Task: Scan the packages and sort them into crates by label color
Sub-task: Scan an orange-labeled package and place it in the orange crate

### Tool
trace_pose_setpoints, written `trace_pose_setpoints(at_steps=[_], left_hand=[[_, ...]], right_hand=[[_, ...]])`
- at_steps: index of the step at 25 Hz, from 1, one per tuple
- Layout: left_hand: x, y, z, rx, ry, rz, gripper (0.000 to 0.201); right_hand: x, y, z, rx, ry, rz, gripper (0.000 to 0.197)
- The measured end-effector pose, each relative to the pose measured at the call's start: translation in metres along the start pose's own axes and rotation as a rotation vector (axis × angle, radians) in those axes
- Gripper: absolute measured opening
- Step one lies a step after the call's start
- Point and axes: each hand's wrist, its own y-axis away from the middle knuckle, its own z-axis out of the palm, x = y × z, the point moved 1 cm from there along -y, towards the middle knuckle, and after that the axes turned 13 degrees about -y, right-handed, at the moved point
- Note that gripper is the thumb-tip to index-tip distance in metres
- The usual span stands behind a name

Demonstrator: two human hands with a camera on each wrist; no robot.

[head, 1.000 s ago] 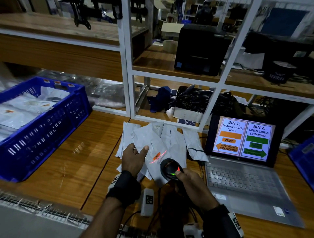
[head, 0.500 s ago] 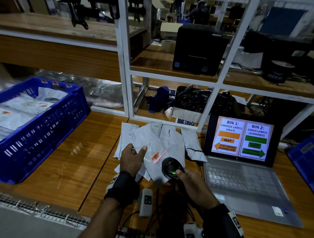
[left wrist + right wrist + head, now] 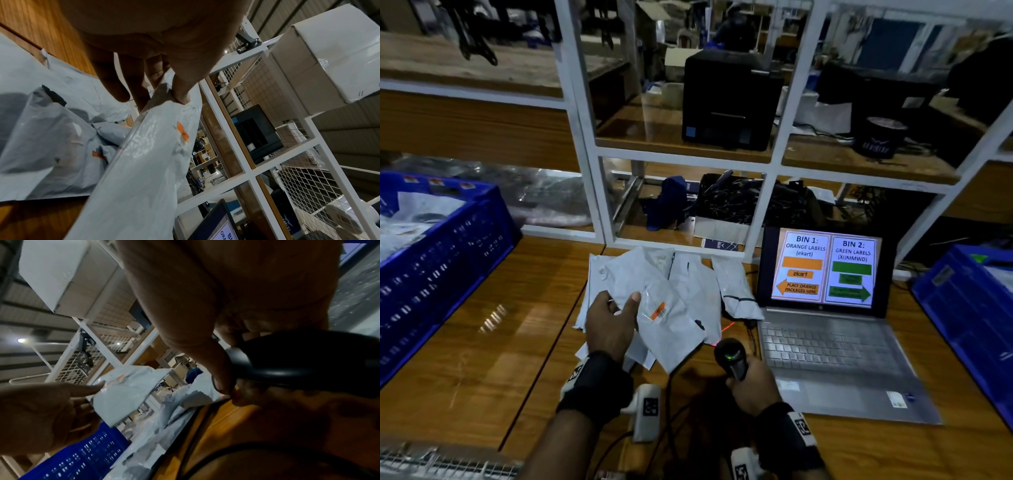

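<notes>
A grey poly-mailer package [image 3: 671,325] with a small orange label [image 3: 660,310] on its upper face is held tilted above the wooden table [image 3: 482,335], just in front of the person. The left hand [image 3: 613,325] pinches its left edge, the thumb [image 3: 183,91] pressed on the top side and the fingers [image 3: 115,81] spread beneath it, as the left wrist view shows. Under and behind the held package lies a loose pile of grey mailers [image 3: 698,291], overlapping one another on the table; one of them shows an orange mark in the left wrist view. To the right of the package, the right hand [image 3: 753,390] has its fingers curled tight around the handle of a black barcode scanner [image 3: 731,356], whose head shows a small green light; a thin red line [image 3: 727,325] of light falls on the table just beyond the package's lower right edge. Further right an open laptop [image 3: 825,342] stands on the table, its screen [image 3: 825,267] reading "BIN 1: ORANGE LABELS (ekart)" with an orange arrow pointing left and "BIN 2: GREEN LABELS" with a green arrow pointing right. A blue crate [image 3: 441,287] holding grey packages sits at the left end of the table, well apart from the pile, and another blue crate [image 3: 969,308] sits at the right edge. Behind the table rises a white metal shelf frame [image 3: 592,171], with a black printer [image 3: 729,102] on an upper board.
</notes>
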Motion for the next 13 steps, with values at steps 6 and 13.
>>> trace_pose_setpoints(at_steps=[6,13], left_hand=[[0.007,-0.001,-0.022,-0.023,0.133,0.004,0.039],[-0.002,-0.013,-0.115,0.107,0.157,0.016,0.016]], right_hand=[[-0.002,-0.003,0.002,0.075,0.132,0.052,0.038],[-0.122,0.028,0.07,0.003,-0.092,-0.511,0.057]])
